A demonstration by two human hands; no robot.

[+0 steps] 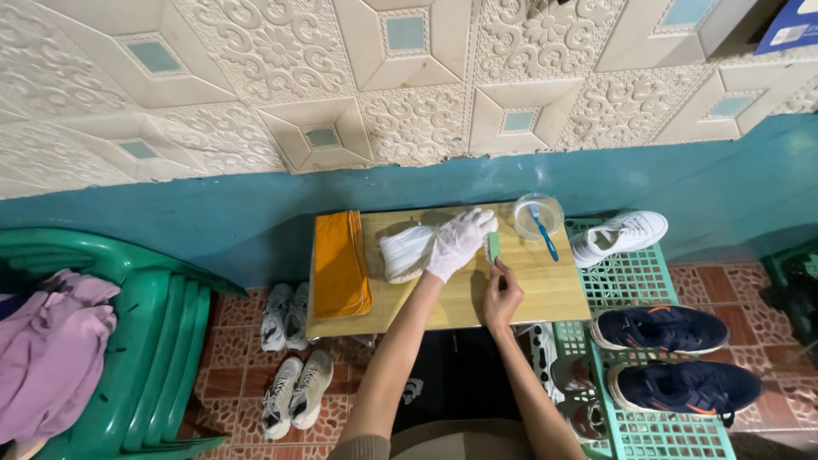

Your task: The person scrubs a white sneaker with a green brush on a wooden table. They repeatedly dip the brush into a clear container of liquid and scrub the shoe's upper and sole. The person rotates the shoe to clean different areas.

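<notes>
A white sneaker (404,252) lies on its side on a small wooden table (545,290). My left hand (458,241), in a white glove, rests on top of the sneaker and holds it down. My bare right hand (501,296) grips a small green-handled brush (493,247) just right of the shoe, with the brush against the tabletop beside the gloved hand.
A folded orange cloth (339,262) lies at the table's left. A clear bowl (538,215) holds a blue toothbrush (544,233). A green rack (639,281) at right carries a white sneaker (619,236) and two navy shoes (673,358). More sneakers (290,358) sit on the floor; stacked green chairs (145,341) hold purple clothing (51,349).
</notes>
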